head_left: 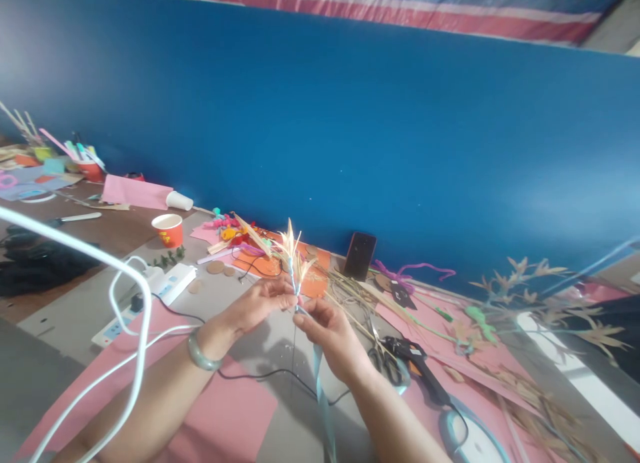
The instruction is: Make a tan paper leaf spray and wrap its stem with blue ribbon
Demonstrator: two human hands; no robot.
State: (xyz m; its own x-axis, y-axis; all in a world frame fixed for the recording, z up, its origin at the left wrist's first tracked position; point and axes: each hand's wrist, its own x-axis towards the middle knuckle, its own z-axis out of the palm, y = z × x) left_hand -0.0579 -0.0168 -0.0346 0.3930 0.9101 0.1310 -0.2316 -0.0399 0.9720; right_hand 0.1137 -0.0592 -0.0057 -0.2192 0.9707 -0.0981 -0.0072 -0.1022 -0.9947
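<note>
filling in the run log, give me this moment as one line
left hand: pinching wrapped stem | right hand: pinching pale blue ribbon beside stem | ribbon: hanging below | glue gun: lying at right

2 hands (265, 303) (327, 326) | 1 phone (360, 256) | 1 glue gun (426, 373) | 1 bracelet (197, 353)

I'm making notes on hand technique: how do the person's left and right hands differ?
The left hand has a bangle at its wrist; the right hand has none.
The pale blue ribbon hangs down from the right hand; none hangs from the left hand.
The left hand sits left of the wrapped stem; the right hand sits right of it, slightly lower in the picture.
Both close in on the wrapping's lower part.
</note>
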